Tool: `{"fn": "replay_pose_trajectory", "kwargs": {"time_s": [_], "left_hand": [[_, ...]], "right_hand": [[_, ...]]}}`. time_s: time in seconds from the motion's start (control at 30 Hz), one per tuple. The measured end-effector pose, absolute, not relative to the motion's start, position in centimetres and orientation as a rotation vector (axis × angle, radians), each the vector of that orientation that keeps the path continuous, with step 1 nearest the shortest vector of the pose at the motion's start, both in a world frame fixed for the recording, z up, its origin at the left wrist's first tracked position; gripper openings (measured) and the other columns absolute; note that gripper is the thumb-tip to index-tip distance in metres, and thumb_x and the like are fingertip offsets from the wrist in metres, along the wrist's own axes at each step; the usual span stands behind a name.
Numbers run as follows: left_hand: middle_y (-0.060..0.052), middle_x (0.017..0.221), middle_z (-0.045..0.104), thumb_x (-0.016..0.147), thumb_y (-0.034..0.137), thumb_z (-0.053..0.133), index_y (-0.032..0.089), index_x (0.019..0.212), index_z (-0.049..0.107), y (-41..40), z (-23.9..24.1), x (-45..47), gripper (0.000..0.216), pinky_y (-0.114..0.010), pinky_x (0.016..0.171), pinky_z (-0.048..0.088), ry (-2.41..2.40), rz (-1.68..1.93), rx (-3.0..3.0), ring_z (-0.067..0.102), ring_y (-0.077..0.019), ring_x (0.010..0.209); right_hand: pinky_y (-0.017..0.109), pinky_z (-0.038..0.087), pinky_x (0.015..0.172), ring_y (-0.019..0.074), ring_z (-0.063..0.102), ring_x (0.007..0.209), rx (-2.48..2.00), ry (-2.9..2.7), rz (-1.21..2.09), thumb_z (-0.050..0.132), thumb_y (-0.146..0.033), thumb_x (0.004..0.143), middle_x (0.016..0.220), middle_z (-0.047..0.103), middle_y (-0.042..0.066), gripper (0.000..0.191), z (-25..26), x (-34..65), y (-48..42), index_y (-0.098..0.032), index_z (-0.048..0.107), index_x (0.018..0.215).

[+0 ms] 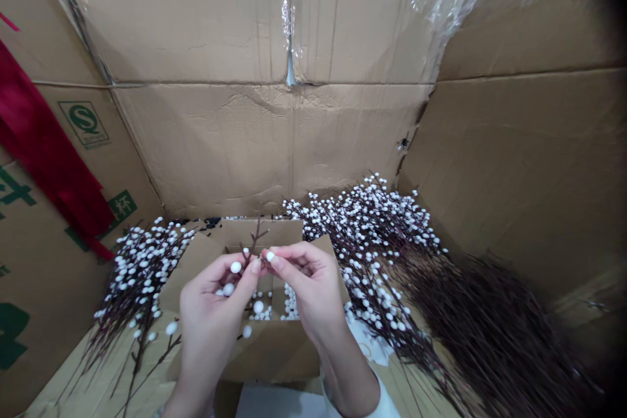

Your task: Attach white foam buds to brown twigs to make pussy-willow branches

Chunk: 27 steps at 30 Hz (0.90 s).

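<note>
Thin dark-brown twig [255, 240] upright between both hands; right hand [304, 284] pinching a round white foam bead [270, 256] against it, left hand [210, 320] curled alongside, grip hidden.

Beads [236, 267]: white foam, smooth, matt. Twig [255, 235]: dark, rough, wood-like. Carton [206, 144]: corrugated cardboard, matt, creased. Tape [289, 32] — clear plastic, glossy.

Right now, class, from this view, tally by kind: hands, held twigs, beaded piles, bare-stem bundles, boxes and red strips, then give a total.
Hands: 2 (left hand, right hand)
Held twigs: 1 (twig)
Beaded piles: 2 (left pile, right pile)
Bare-stem bundles: 1 (bundle)
Boxes: 1 (box)
Red strips: 1 (strip)
Total: 8
</note>
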<state>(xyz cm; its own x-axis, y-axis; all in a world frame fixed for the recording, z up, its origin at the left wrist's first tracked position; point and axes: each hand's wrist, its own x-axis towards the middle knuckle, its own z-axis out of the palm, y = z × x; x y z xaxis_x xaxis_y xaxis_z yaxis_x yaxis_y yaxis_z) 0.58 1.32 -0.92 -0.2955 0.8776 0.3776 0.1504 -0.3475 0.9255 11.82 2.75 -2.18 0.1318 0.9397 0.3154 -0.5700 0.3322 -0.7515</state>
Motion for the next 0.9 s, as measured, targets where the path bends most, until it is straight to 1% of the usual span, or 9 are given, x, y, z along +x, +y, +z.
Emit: {"fn": "replay_pose_trajectory", "kwargs": {"time_s": [0.13,0.23,0.4,0.53,0.77,0.9], "left_hand": [[0.000,0.064,0.076,0.067,0.029,0.076,0.022,0.068,0.077,1.13,-0.91,0.55,0.007,-0.019,0.053,0.054,1.313,1.700,1.387,0.067,-0.0145,0.059],[0.000,0.063,0.075,0.067,0.030,0.076,0.022,0.068,0.077,1.15,-1.05,0.50,0.008,-0.018,0.051,0.052,1.331,1.693,1.392,0.064,-0.0135,0.057],[0.001,0.062,0.073,0.067,0.030,0.077,0.021,0.070,0.077,1.25,-1.08,0.55,0.009,-0.017,0.049,0.048,1.373,1.661,1.405,0.059,-0.0119,0.055],[0.000,0.064,0.074,0.067,0.031,0.076,0.021,0.069,0.077,1.35,-1.13,0.65,0.010,-0.018,0.052,0.050,1.347,1.670,1.380,0.062,-0.0133,0.058],[-0.002,0.068,0.076,0.070,0.031,0.076,0.020,0.072,0.077,1.78,-1.46,0.46,0.011,-0.022,0.056,0.054,1.319,1.666,1.372,0.067,-0.0163,0.062],[-0.003,0.067,0.076,0.067,0.030,0.078,0.019,0.070,0.077,1.92,-1.36,0.40,0.012,-0.024,0.058,0.056,1.277,1.658,1.325,0.069,-0.0173,0.062]], "right_hand": [[0.030,0.062,0.064,0.0156,0.073,0.062,-0.562,-0.892,1.158,0.083,-0.020,0.066,0.071,0.079,0.000,0.008,-2.12,11.90,2.61,-0.026,0.077,0.068],[0.033,0.062,0.065,0.0175,0.073,0.062,-0.576,-0.909,1.148,0.083,-0.022,0.065,0.070,0.079,0.001,0.007,-2.20,12.02,2.62,-0.025,0.077,0.068],[0.030,0.062,0.065,0.0156,0.073,0.063,-0.562,-0.912,1.141,0.081,-0.019,0.066,0.070,0.079,0.000,0.008,-2.29,12.07,2.76,-0.025,0.077,0.068],[0.029,0.061,0.065,0.0150,0.073,0.063,-0.549,-0.928,1.137,0.080,-0.018,0.067,0.070,0.079,0.000,0.009,-2.26,12.02,2.78,-0.026,0.078,0.069],[0.034,0.063,0.067,0.0185,0.074,0.065,-0.584,-0.933,1.133,0.082,-0.023,0.067,0.071,0.079,0.001,0.005,-2.29,11.90,2.74,-0.024,0.077,0.069],[0.033,0.062,0.068,0.0173,0.074,0.065,-0.564,-0.935,1.145,0.082,-0.025,0.068,0.073,0.079,0.001,0.006,-2.50,12.02,2.71,-0.025,0.077,0.071]]}}
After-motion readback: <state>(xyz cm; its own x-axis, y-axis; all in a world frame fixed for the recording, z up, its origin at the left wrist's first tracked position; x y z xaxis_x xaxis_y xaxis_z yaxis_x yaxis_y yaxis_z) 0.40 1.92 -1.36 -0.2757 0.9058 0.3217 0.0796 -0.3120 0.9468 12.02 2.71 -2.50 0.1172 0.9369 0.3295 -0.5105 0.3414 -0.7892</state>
